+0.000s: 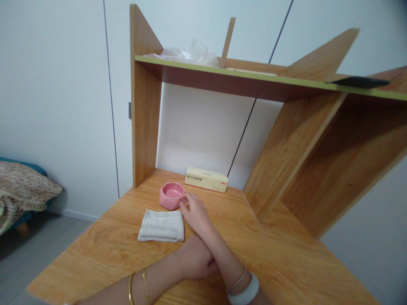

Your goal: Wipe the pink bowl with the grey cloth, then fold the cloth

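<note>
A pink faceted ashtray [168,200] with a notched rim rests on the wooden desk [229,216]. My right hand [195,212] reaches to its right side, with thumb and fingers pinched at the edge. Just in front of the ashtray lies a folded whitish cloth [161,226], flat on the wood. My left hand [197,257] is curled closed beneath my right forearm, nearer to me. The forearm hides part of its fingers, and whether anything is inside them does not show.
Behind the ashtray a long cream box [206,179] stands against the back. A wooden shelf unit [144,127] rises over the desk, with a clear plastic bag [190,55] and a dark flat object [362,81] on top. At left is a blanket-covered seat [28,186].
</note>
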Available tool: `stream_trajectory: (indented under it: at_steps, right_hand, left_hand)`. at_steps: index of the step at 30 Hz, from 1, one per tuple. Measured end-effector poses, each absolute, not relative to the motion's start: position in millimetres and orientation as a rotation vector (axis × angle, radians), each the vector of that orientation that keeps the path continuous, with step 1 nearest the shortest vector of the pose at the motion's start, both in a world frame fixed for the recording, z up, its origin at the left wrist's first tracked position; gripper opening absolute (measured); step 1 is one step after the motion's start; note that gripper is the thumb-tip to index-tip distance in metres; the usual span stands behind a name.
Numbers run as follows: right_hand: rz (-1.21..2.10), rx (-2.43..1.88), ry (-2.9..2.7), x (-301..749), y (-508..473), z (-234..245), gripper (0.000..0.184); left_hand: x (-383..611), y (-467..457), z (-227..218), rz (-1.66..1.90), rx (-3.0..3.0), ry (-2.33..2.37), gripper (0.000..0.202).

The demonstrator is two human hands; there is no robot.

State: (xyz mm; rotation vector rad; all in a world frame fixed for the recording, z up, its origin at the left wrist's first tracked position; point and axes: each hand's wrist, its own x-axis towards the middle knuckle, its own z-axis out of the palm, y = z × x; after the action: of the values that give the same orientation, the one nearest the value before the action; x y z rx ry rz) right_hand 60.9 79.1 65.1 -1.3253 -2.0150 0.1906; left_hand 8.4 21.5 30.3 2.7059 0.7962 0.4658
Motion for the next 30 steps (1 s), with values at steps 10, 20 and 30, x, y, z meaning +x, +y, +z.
stream_trajectory:
  at_steps: [10,20,30]
  right_hand:
    - [1.17,-1.408,-1.756,78.7,69.9,31.2,0.062]
    - [1.262,-1.416,-1.501,84.4,81.4,16.7,0.03]
    - [1.452,-1.13,-1.553,81.3,74.7,10.6,0.037]
  left_hand:
    - [7.2,24.6,27.4,0.387,2.757,0.94,0.026]
    - [7.8,24.2,29.3,0.297,2.858,0.963,0.02]
    - [7.7,23.7,27.8,0.319,2.838,0.948,0.021]
